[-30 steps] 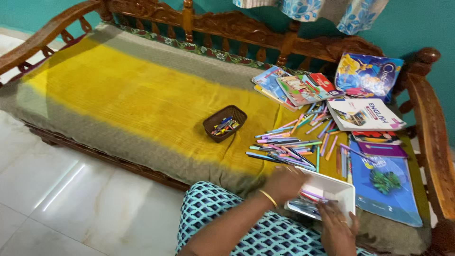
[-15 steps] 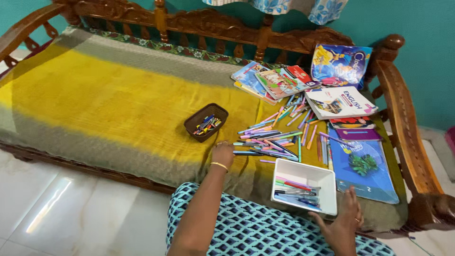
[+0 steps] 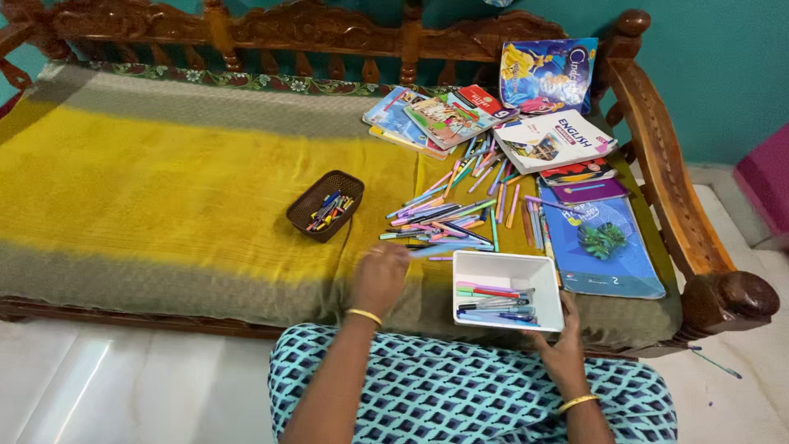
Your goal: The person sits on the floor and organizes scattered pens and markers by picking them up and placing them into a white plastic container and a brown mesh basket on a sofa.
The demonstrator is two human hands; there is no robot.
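Sorting step: left hand (image 3: 380,278) loosely closed at pen pile (image 3: 440,226), grip unclear; right hand (image 3: 565,349) gripping white tray (image 3: 507,269).

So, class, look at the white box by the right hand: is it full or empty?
Partly filled. The white box holds a few coloured pens lying in its near half; its far half is bare. The right hand touches its near edge.

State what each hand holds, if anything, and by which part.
The right hand grips the white box at its near right edge. The left hand rests by the loose pens; whether it holds one cannot be told.
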